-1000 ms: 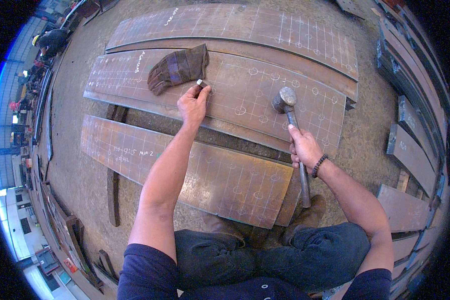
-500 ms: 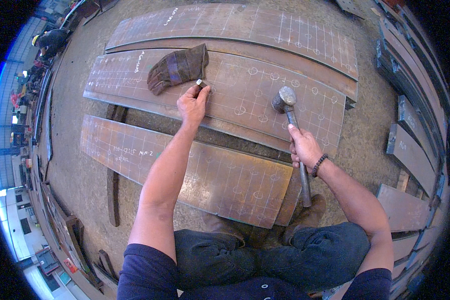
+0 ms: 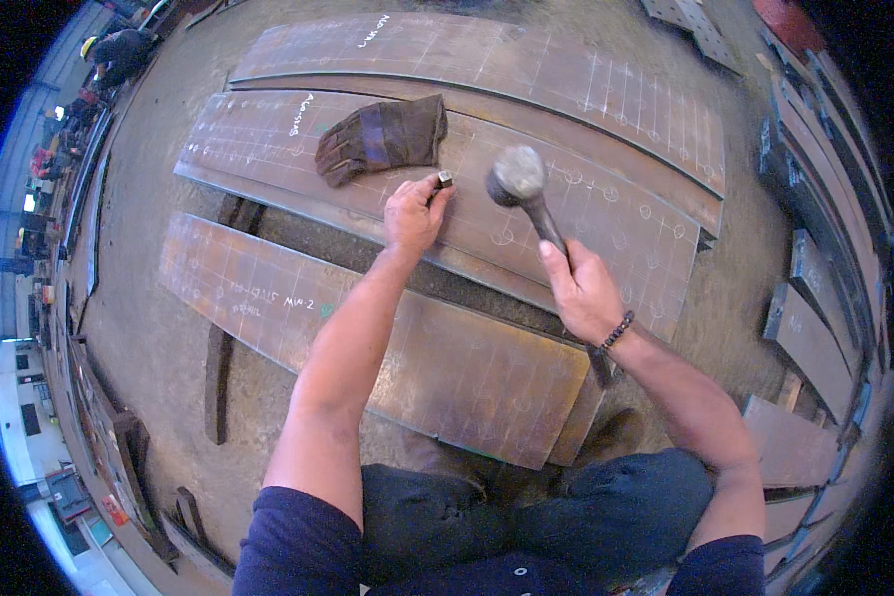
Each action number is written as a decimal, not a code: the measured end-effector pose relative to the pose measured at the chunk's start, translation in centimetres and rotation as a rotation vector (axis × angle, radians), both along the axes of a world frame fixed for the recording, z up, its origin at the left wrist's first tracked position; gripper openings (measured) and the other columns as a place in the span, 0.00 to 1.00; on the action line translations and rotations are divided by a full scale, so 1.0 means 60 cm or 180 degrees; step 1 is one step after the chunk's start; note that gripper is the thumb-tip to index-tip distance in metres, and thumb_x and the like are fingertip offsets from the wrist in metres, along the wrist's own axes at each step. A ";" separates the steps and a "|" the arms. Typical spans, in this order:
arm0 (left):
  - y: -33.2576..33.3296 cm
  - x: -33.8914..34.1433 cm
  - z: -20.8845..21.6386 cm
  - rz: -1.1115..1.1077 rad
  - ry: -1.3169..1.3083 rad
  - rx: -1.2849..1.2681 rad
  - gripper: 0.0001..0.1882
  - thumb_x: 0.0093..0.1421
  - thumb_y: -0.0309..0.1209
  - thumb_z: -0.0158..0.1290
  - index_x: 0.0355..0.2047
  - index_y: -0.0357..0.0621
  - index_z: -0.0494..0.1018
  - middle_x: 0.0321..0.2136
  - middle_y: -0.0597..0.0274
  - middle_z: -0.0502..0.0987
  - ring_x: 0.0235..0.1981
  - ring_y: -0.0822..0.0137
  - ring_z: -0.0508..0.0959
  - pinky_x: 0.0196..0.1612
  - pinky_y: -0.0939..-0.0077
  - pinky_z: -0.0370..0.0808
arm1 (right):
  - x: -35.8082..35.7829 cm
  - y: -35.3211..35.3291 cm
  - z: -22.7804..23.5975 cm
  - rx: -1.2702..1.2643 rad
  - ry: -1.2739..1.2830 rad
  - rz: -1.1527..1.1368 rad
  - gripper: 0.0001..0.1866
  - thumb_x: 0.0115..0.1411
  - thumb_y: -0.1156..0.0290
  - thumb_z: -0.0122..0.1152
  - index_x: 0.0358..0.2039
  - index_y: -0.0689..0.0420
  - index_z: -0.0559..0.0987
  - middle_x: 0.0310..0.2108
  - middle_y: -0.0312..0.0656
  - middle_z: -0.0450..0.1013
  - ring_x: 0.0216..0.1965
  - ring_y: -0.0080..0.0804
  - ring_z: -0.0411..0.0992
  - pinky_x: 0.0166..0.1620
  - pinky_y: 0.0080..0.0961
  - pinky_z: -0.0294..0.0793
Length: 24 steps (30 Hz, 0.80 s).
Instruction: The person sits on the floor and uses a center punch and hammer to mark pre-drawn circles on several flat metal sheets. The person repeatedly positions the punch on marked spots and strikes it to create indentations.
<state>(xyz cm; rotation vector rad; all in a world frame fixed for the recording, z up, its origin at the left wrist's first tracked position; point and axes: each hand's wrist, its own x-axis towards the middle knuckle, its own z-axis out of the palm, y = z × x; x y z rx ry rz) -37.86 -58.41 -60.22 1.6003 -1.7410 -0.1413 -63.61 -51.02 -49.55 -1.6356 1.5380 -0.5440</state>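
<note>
My left hand (image 3: 413, 215) pinches a short steel punch (image 3: 445, 180) over the middle marked plate (image 3: 487, 204), its squarish shiny top end showing above my fingers. The tip below is hidden. My right hand (image 3: 586, 291) is wrapped around the handle of a hammer (image 3: 518, 176). The round metal head, slightly blurred, is raised to the right of the punch, apart from it. Just beyond my left hand a dark leather work glove (image 3: 382, 137) lies flat on the same plate. Chalk lines and circles cover the plate.
A nearer steel plate (image 3: 467, 358) lies before my knees, and a far plate (image 3: 497, 60) lies behind the middle one. Dark support bars (image 3: 217, 382) run beneath. Stacked steel pieces (image 3: 815, 338) line the right side. A person in a yellow helmet (image 3: 119, 55) bends down at far left.
The hammer has swung up and left, its head now nearer the punch. My left hand still holds the punch. The view has shifted slightly.
</note>
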 end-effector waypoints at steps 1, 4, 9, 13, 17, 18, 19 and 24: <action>0.001 0.000 0.001 -0.0038 0.0010 -0.0092 0.11 0.55 0.36 0.61 0.37 0.46 0.79 0.25 0.55 0.78 0.26 0.57 0.78 0.32 0.64 0.74 | 0.014 -0.012 0.022 -0.0348 -0.0232 0.0144 0.27 0.66 0.47 0.46 0.30 0.63 0.72 0.17 0.52 0.68 0.21 0.44 0.70 0.27 0.40 0.67; -0.003 0.001 0.003 -0.0136 0.0046 -0.0109 0.12 0.55 0.35 0.61 0.37 0.45 0.79 0.26 0.56 0.78 0.28 0.56 0.77 0.33 0.63 0.74 | 0.058 -0.052 0.067 -0.1033 -0.0972 0.0320 0.24 0.66 0.51 0.49 0.31 0.62 0.72 0.17 0.52 0.67 0.19 0.42 0.70 0.25 0.37 0.66; -0.001 0.007 0.005 -0.0290 0.0163 -0.0069 0.12 0.54 0.34 0.61 0.37 0.43 0.78 0.28 0.56 0.79 0.30 0.55 0.77 0.35 0.63 0.74 | 0.100 -0.084 0.035 -0.1205 -0.1491 0.0285 0.22 0.66 0.53 0.49 0.32 0.62 0.72 0.18 0.53 0.68 0.19 0.45 0.71 0.24 0.37 0.67; -0.002 0.009 0.010 -0.0352 0.0120 0.0005 0.12 0.55 0.35 0.60 0.37 0.43 0.78 0.26 0.51 0.77 0.31 0.50 0.77 0.36 0.58 0.74 | 0.121 -0.102 -0.031 -0.0566 0.0899 0.0606 0.27 0.67 0.49 0.45 0.32 0.65 0.71 0.19 0.57 0.70 0.20 0.53 0.70 0.25 0.39 0.70; -0.005 0.010 0.015 -0.0249 0.0267 0.0115 0.12 0.55 0.35 0.60 0.37 0.43 0.79 0.26 0.50 0.77 0.33 0.49 0.78 0.39 0.59 0.75 | 0.082 -0.075 -0.052 0.0875 -0.0137 0.0139 0.29 0.67 0.46 0.43 0.29 0.63 0.70 0.17 0.49 0.68 0.15 0.42 0.69 0.20 0.36 0.69; -0.008 0.017 0.019 -0.0205 0.0453 0.0495 0.12 0.54 0.35 0.61 0.37 0.44 0.80 0.36 0.47 0.78 0.38 0.50 0.78 0.41 0.61 0.76 | 0.067 -0.064 -0.051 0.1204 -0.0421 0.0003 0.29 0.67 0.46 0.43 0.28 0.63 0.70 0.16 0.46 0.67 0.14 0.38 0.69 0.18 0.34 0.69; -0.013 0.028 0.025 -0.0122 0.0696 0.0121 0.12 0.53 0.35 0.61 0.37 0.44 0.80 0.40 0.47 0.77 0.41 0.50 0.78 0.43 0.62 0.75 | 0.053 -0.053 -0.050 0.1519 -0.0789 -0.0090 0.28 0.67 0.45 0.43 0.27 0.62 0.69 0.16 0.43 0.67 0.14 0.35 0.69 0.17 0.32 0.68; -0.052 0.106 0.066 0.0956 -0.0274 -0.0381 0.17 0.51 0.40 0.63 0.38 0.44 0.82 0.57 0.43 0.68 0.52 0.49 0.73 0.54 0.63 0.71 | -0.023 -0.002 -0.057 0.1858 -0.0555 -0.0346 0.28 0.67 0.45 0.42 0.26 0.60 0.69 0.15 0.37 0.64 0.12 0.27 0.68 0.14 0.28 0.65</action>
